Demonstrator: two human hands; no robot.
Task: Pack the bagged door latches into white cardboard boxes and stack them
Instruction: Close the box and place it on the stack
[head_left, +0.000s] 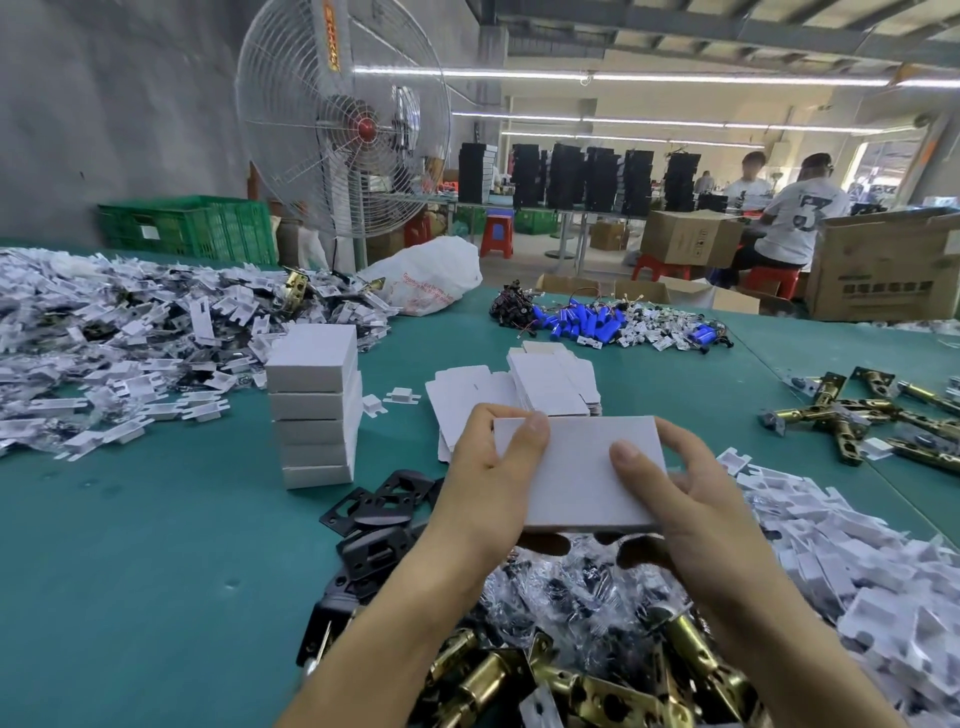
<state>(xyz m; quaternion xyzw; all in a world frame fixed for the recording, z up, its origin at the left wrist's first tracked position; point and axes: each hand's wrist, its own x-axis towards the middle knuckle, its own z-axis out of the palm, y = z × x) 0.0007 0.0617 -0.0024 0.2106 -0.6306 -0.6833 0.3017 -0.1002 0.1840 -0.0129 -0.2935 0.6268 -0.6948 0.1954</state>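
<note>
Your left hand (488, 467) grips the left end of a flat white cardboard box (582, 478), thumb on top, fingers curled round the edge. Your right hand (675, 483) grips the right end the same way, thumb pressed on the lid. The box is held level, above a heap of clear-bagged door latches (571, 587) on the green desk (156, 571).

- Left of the heap: black metal plates (374, 514).
- Just beyond the box: unfolded white carton blanks (550, 382).
- Further left: upright stack of five white boxes (314, 405).
- Bottom edge: bare brass latches (597, 691).
- Far left: pile of white card inserts (130, 332).
- Far side: blue cylinders (582, 317).
</note>
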